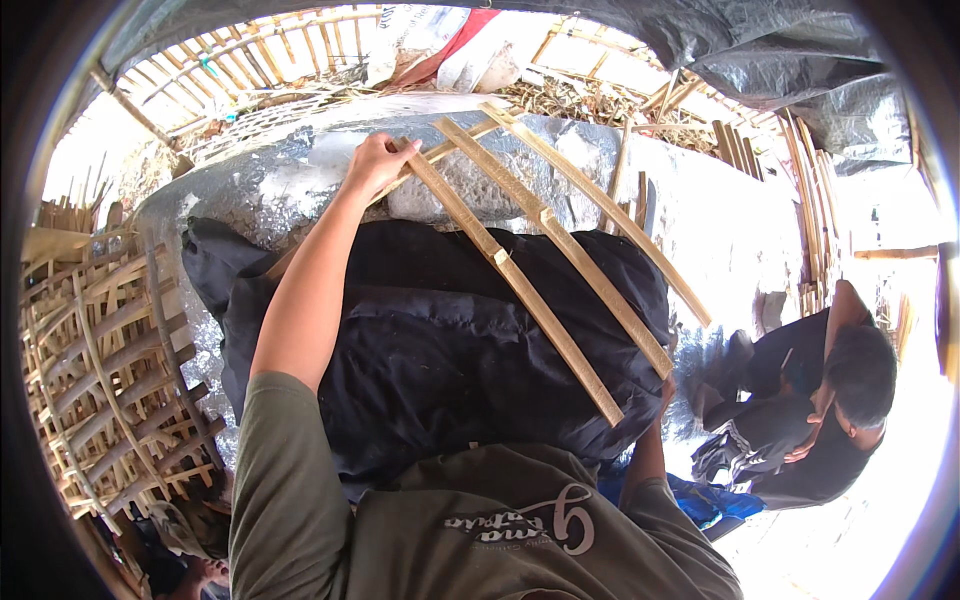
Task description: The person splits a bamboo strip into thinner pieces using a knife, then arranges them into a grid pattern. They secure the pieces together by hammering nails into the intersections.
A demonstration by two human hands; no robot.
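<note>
Pinched between the thumb and fingers of my left hand (382,163) is the far end of a bamboo strip (545,318). It slants down to the right across the black cloth (420,350) over my lap. A second bamboo strip (590,268) and a third bamboo strip (640,235) lie roughly parallel to its right. Near their far ends a bamboo crosspiece (440,151) runs across them. Beside the near end of the second strip, a little of my right hand (667,390) shows at the edge of the cloth; its fingers are mostly hidden.
At my left stands a lattice of woven bamboo (110,370). A grey, patchy surface (290,165) stretches beyond my lap, with dry scraps (590,105) behind it. A person (820,400) sits close on the right; another person (190,545) is partly visible lower left. Bamboo slats (812,200) lean at right.
</note>
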